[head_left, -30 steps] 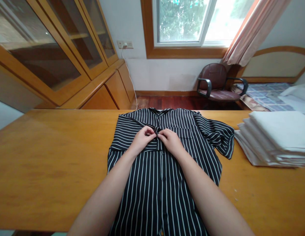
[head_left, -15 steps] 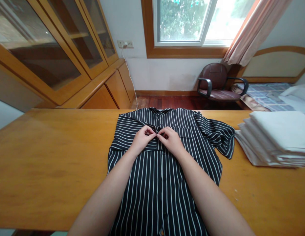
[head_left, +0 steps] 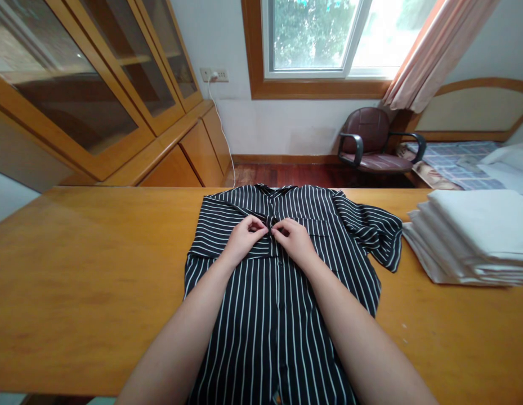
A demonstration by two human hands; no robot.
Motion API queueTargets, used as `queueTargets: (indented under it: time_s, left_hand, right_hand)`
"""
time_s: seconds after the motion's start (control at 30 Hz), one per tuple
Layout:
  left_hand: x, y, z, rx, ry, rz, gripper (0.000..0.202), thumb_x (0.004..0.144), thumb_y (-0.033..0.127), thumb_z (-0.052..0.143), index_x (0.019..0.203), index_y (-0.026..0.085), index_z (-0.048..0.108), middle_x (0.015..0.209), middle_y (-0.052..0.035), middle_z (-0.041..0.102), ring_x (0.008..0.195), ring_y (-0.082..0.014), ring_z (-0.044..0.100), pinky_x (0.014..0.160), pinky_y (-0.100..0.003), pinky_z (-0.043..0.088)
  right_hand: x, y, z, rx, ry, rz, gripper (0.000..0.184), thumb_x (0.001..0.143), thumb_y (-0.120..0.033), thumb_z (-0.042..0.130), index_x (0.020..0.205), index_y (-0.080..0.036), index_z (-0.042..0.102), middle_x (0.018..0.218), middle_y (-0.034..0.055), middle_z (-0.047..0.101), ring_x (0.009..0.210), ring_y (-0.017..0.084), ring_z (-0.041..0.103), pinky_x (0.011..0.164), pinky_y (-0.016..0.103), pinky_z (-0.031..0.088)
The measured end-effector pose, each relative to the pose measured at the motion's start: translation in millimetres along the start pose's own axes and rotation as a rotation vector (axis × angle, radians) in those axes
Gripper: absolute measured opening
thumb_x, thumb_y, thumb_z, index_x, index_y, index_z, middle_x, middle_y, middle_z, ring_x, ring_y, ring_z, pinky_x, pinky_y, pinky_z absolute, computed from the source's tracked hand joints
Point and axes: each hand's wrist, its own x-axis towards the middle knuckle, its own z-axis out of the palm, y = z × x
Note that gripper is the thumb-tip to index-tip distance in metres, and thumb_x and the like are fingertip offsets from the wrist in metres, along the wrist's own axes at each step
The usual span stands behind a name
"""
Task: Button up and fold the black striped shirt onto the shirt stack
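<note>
Shirt, black with thin white stripes

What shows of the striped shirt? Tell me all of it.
The striped shirt looks thin, black with white stripes, with a collar and buttons down the front. It lies front up on the wooden table, collar at the far edge. One sleeve folds across the chest; the other sleeve juts toward the white stack. The left hand and right hand pinch cloth at mid-chest.
</note>
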Motion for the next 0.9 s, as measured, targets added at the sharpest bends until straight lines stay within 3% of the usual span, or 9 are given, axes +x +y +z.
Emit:
queueTargets:
  time_s: [0.9]
  left_hand:
    - [-2.0,3.1,0.9,-0.008,-0.013,-0.007,0.019,0.074,0.029,0.072,0.085,0.019,0.06,0.089,-0.0021,0.069,0.084,-0.0181,0.067,0.077,-0.031,0.054]
  right_hand:
    - [-0.1,1.3,0.1,0.053,0.01,0.033,0.007,0.082,-0.017,0.063,0.079,-0.021,0.067,0.082,-0.0005,0.064,0.069,0.014,0.058,0.068,0.026,0.044]
